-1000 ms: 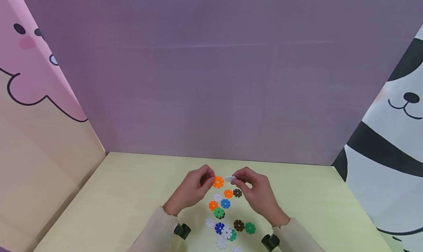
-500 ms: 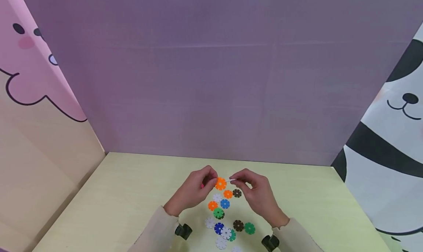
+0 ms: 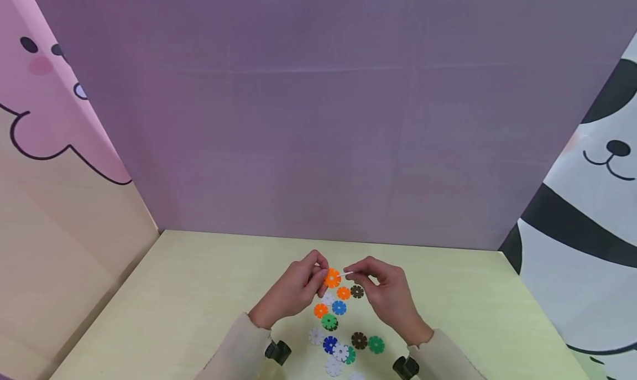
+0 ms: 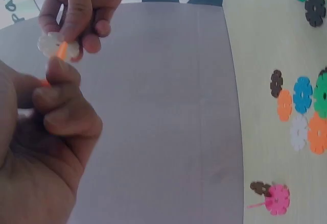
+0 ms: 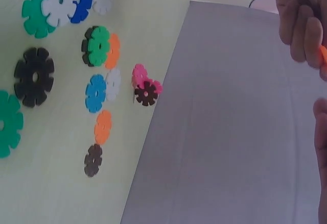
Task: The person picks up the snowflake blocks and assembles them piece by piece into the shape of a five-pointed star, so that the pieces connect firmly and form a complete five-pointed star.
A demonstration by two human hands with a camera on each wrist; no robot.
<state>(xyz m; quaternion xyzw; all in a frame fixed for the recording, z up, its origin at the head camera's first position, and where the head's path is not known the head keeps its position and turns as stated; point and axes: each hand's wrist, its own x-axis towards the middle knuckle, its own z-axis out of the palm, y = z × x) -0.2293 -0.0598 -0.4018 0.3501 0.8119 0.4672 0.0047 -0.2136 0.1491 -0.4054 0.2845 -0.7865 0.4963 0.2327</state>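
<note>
With 12 o'clock at the far edge of the head view, the left hand (image 3: 293, 289) pinches a notched orange disc (image 3: 333, 278) between thumb and fingers, the disc standing out of that grip at about 2 o'clock. The right hand (image 3: 390, 291) pinches a white disc (image 4: 48, 44), which sticks out of its grip edge-on toward 9 o'clock. The two pieces meet above the surface (image 3: 224, 280); they seem to touch, though blur leaves it unclear whether their slots engage. Just below the pair lie a dark brown disc (image 3: 356, 291) at 4 o'clock, then a second orange piece (image 3: 344, 293) and a light blue disc (image 3: 339, 307) near 6. Farther toward 6 o'clock, a bright green disc (image 3: 329, 321) overlaps a dark one (image 5: 85, 46). Near 5 o'clock in the left wrist view, a pink disc (image 4: 278, 199) touches a brown piece (image 4: 261, 188).
</note>
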